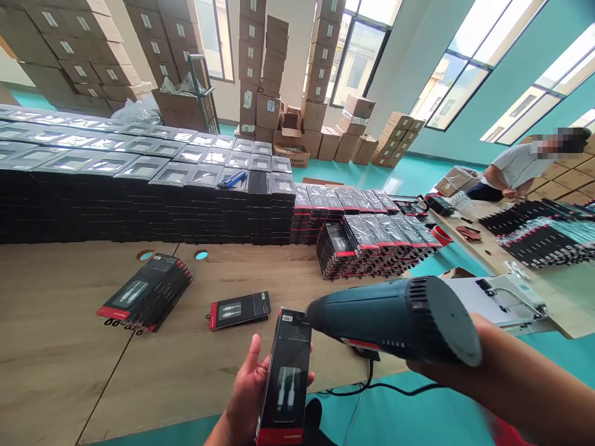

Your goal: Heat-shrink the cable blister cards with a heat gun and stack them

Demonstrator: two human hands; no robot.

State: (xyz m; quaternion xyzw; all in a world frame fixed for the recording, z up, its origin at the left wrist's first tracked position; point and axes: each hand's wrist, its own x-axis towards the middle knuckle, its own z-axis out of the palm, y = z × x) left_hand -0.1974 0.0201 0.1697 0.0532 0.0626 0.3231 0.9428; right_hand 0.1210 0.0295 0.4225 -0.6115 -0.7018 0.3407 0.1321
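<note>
My left hand (244,393) holds a slim black retail box (286,378) with a red end and a window showing a white cable, upright over the table's near edge. My right hand (430,371) grips a dark teal heat gun (400,319); most of the hand is hidden behind its body. The gun's nozzle points left at the top end of the box, very close to it. Its black cord hangs down below the table edge.
On the wooden table (56,347) lie a small fanned stack of the same boxes (149,291) and a single box (240,310). Tall rows of black boxes (139,186) fill the back. A person (520,167) works at a second table on the right.
</note>
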